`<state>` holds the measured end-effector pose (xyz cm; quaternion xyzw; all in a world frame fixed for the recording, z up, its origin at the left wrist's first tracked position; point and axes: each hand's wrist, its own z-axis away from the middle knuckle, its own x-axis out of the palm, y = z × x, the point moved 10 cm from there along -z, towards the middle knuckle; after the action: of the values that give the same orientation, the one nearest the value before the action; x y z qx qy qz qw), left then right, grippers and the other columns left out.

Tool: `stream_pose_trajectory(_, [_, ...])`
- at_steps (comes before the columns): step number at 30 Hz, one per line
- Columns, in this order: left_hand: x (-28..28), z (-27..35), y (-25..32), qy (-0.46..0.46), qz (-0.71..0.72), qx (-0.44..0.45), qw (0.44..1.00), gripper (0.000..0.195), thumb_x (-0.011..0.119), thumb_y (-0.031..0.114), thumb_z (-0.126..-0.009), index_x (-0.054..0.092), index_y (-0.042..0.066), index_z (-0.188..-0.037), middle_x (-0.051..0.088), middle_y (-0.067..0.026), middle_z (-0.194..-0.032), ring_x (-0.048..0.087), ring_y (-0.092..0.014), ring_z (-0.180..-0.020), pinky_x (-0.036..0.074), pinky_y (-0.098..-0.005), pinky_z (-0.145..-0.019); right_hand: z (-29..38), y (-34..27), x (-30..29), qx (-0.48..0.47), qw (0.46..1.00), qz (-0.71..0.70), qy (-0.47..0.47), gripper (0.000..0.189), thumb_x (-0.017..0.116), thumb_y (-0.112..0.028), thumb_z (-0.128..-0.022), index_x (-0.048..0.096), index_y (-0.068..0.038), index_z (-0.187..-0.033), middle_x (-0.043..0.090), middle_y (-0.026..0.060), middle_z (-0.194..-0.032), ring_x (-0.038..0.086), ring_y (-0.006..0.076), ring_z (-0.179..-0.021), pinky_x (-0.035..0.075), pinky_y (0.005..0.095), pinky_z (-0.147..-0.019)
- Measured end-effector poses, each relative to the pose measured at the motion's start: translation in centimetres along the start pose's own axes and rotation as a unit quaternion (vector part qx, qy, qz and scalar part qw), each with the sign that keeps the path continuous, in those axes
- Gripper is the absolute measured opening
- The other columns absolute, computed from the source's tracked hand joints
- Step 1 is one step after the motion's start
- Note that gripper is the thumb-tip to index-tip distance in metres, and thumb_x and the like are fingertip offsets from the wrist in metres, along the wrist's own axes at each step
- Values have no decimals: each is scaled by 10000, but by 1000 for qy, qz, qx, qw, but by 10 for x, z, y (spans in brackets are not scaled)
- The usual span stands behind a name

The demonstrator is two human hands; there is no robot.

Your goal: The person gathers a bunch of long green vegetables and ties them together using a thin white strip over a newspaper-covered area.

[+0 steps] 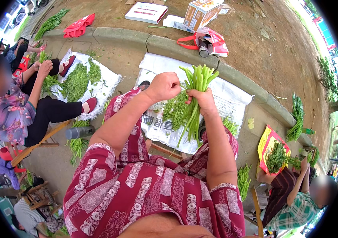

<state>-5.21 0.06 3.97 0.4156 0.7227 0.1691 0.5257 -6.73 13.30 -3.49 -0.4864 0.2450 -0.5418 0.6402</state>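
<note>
My right hand [203, 99] is closed around a thick bunch of long green vegetable stems [198, 78]. The cut-looking ends fan out above the fist, and the thinner stems hang down below it. Just left of the bunch is my left hand [165, 86], its fingers curled together; whether something small is pinched between them cannot be made out. Beneath both hands a white woven plastic sack [154, 129] with printed writing lies flat on the ground. A heap of small picked green leaves [172, 111] rests on it, partly hidden by the bunch.
A grey bottle [79, 132] stands or lies at my left, by more greens. Beyond the sack runs a concrete kerb [121, 35], with a red and white bag [216, 41] and boxes past it. People sit at both sides with greens, one near a second sack [105, 84].
</note>
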Motion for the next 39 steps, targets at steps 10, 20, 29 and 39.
stream_pose_trajectory(10, [10, 7, -49, -58, 334, -197, 920, 112, 561, 26, -803, 653, -13, -854, 628, -29, -744, 577, -84, -694, 469, -233, -669, 4, -5, 0, 16, 996, -79, -48, 111, 596, -14, -758, 539, -14, -852, 545, 81, -625, 556, 188, -513, 547, 420, -618])
stream_pose_trajectory(20, [45, 15, -31, -179, 288, -149, 929, 217, 659, 99, -808, 624, -23, -985, 627, -45, -839, 571, -96, -761, 479, -254, -704, 4, -8, 5, -5, 997, -27, -66, 140, 602, -9, -749, 534, -9, -873, 544, 77, -651, 546, 183, -524, 541, 395, -584])
stream_pose_trajectory(29, [33, 6, -6, -157, 115, -18, 981, 65, 592, 36, -753, 607, -21, -781, 569, -61, -701, 544, -138, -645, 439, -287, -596, 3, -3, 2, 12, 999, 7, -37, 90, 610, 5, -735, 568, 16, -814, 560, 86, -646, 550, 185, -516, 534, 359, -540])
stream_pose_trajectory(39, [17, 10, -41, 40, 286, -199, 937, 90, 580, 67, -714, 633, -5, -702, 594, -90, -647, 557, -154, -582, 446, -283, -550, 3, -8, 7, -5, 999, -42, -32, 97, 604, 7, -741, 561, 9, -827, 557, 85, -632, 551, 180, -497, 516, 342, -515])
